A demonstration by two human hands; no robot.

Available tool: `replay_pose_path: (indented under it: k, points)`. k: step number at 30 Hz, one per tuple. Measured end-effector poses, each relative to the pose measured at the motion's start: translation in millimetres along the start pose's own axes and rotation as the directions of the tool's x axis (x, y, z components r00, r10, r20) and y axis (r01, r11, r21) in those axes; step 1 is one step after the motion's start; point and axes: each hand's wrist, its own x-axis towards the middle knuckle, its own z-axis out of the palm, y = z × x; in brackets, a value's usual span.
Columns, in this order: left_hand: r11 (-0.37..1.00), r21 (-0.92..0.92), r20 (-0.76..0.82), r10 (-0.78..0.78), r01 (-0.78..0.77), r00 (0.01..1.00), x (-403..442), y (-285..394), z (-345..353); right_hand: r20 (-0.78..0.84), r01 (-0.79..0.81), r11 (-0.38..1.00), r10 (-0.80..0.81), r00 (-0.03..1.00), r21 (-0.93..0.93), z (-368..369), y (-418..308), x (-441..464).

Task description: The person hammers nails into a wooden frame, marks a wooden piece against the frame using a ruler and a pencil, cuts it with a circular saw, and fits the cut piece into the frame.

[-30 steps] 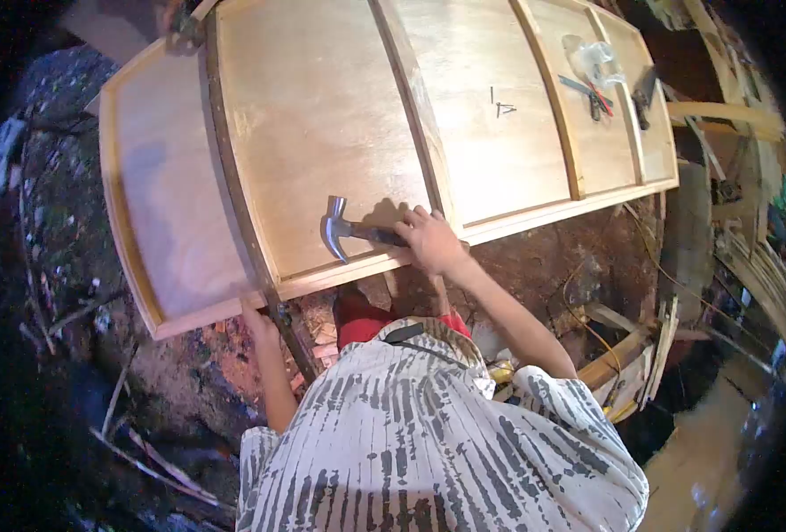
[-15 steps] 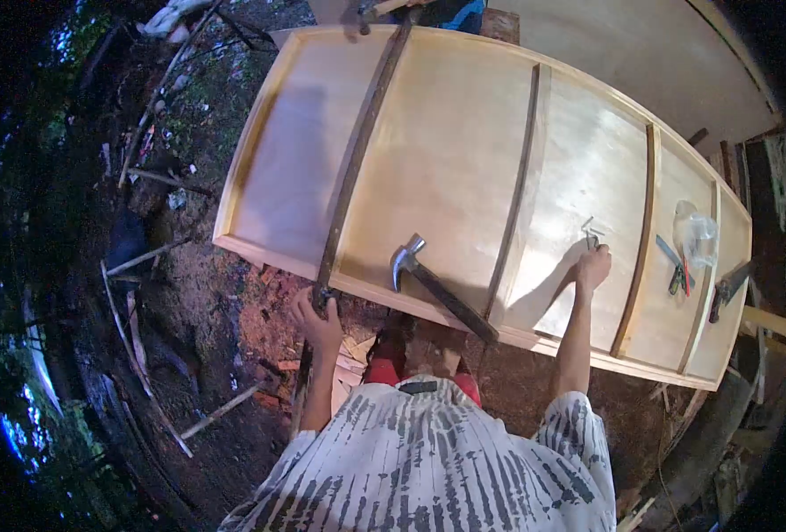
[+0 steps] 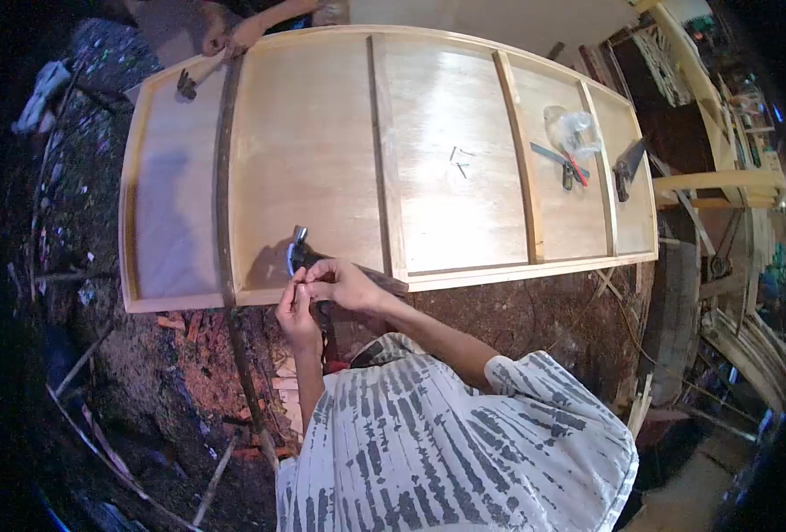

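Note:
My left hand and my right hand meet fingertip to fingertip over the near edge of a framed wooden panel. Both are pinched, and whatever small thing lies between their fingers is too small to make out. Just behind them a claw hammer lies on the panel, its handle running right, partly hidden by my right hand. Several nails lie in the panel's middle section. A dark wooden strip crosses the panel on the left.
At the far left edge a co-worker's hand holds another hammer by the strip. On the panel's right are a plastic bag, pliers and a saw. Wood scraps lie on the ground below.
My right hand has come from the nails to my left hand, which has left the strip and lifted. Earlier it let go of the hammer. The view has shifted.

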Motion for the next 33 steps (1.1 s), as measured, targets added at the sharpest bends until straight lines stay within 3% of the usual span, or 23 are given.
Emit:
replay_pose_path:
  k: [3, 5, 6, 7, 8, 9, 10, 12, 14, 16, 17, 19, 21, 23, 25, 27, 29, 31, 32, 33]
  points:
    - [0.999, -0.049, -0.078, -0.023, 0.019, 0.997, -3, -5, -29, -0.036, -0.033, 0.996, 0.03, 0.999, -0.081, 26, 9, 8]
    - [0.996, -0.084, -0.159, -0.002, -0.011, 0.987, -7, -3, -39, -0.01, 0.067, 0.947, -0.073, 0.997, -0.314, 28, 24, 13]
    - [1.0, 0.025, -0.162, 0.009, -0.005, 0.987, -4, -14, -68, -0.059, -0.012, 0.901, -0.015, 0.998, -0.434, 38, 2, 3]
    - [0.972, 0.209, -0.174, 0.149, -0.112, 0.973, 2, 11, -81, -0.032, 0.032, 0.765, -0.068, 0.997, -0.643, 30, -3, 4]
    - [0.986, 0.136, -0.318, 0.137, -0.098, 0.938, 15, 14, -102, 0.032, 0.159, 0.481, -0.262, 0.964, -0.862, 30, -26, -3]
    - [0.944, 0.313, -0.408, 0.235, -0.106, 0.882, 27, 40, -125, -0.033, 0.016, 0.237, -0.202, 0.979, -0.971, 14, -13, 3]
    - [0.879, 0.44, -0.428, 0.384, -0.182, 0.818, 41, 41, -158, -0.056, -0.036, 0.121, -0.172, 0.983, -0.992, 13, -23, 2]
    - [0.905, 0.392, -0.496, 0.359, -0.166, 0.791, 65, 46, -200, -0.055, -0.066, -0.072, -0.139, 0.989, -0.995, -8, -23, -4]
    - [0.856, 0.501, -0.406, 0.366, -0.131, 0.837, 95, 37, -215, 0.007, -0.009, -0.157, -0.103, 0.995, -0.988, -34, -9, -12]
    - [0.639, 0.765, -0.297, 0.453, -0.075, 0.841, 119, 21, -221, -0.066, -0.069, 0.048, 0.063, 0.996, -0.996, -44, -9, -16]
    - [0.663, 0.747, -0.327, 0.438, -0.055, 0.838, 127, 17, -218, -0.06, -0.062, 0.017, 0.083, 0.995, -0.998, -52, -12, -10]
    - [0.515, 0.857, -0.261, 0.43, 0.002, 0.864, 123, 35, -200, -0.076, -0.12, 0.338, 0.141, 0.987, -0.934, -72, -17, -11]
    - [0.558, 0.829, -0.325, 0.433, 0.033, 0.841, 89, 46, -162, -0.091, -0.124, 0.203, 0.163, 0.982, -0.971, -54, -89, -38]
    - [0.609, 0.79, -0.377, 0.398, 0.066, 0.836, 75, 42, -151, -0.112, -0.303, 0.518, 0.368, 0.923, -0.8, -34, -139, -39]
    - [0.556, 0.828, -0.358, 0.426, 0.072, 0.831, 65, 36, -140, -0.149, -0.406, 0.559, 0.447, 0.882, -0.723, -30, -173, -35]
    - [0.578, 0.807, -0.374, 0.349, 0.117, 0.859, 53, 29, -124, -0.047, -0.374, 0.591, 0.492, 0.869, -0.715, -14, -217, -12]
    - [0.588, 0.795, -0.375, 0.285, 0.148, 0.882, 48, 25, -115, -0.025, -0.264, 0.482, 0.446, 0.894, -0.835, 30, -245, 21]
    - [0.479, 0.849, -0.411, 0.335, 0.222, 0.848, 44, 23, -109, -0.011, -0.183, 0.38, 0.412, 0.911, -0.907, 54, -254, 53]
    - [0.482, 0.847, -0.407, 0.318, 0.224, 0.856, 43, 26, -111, -0.141, -0.241, 0.216, 0.394, 0.908, -0.946, 80, -254, 67]
    - [0.536, 0.82, -0.375, 0.232, 0.204, 0.898, 42, 31, -115, -0.031, -0.199, 0.329, 0.452, 0.891, -0.923, 86, -254, 85]
